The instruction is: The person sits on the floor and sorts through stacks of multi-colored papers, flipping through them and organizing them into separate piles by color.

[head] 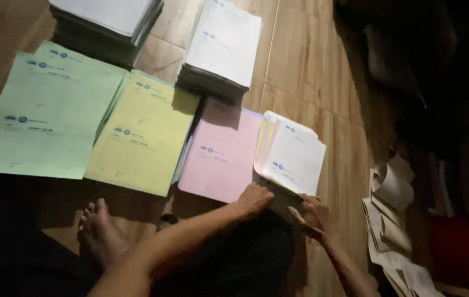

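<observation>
A fanned bundle of white, pink and yellow printed sheets (294, 154) lies on the wooden floor, partly over a pink stack (221, 154). My left hand (255, 199) presses on the bundle's near edge, fingers curled onto the paper. My right hand (311, 213) grips the bundle's near right corner. To the left lie a yellow stack (144, 137) and a green stack (47, 110), side by side.
Two tall white paper stacks (222, 44) (108, 19) stand at the far side. My bare foot (98, 231) rests on the floor near the yellow stack. Loose curled papers (391, 214) pile up at the right, beside dark shapes and something red (465, 253).
</observation>
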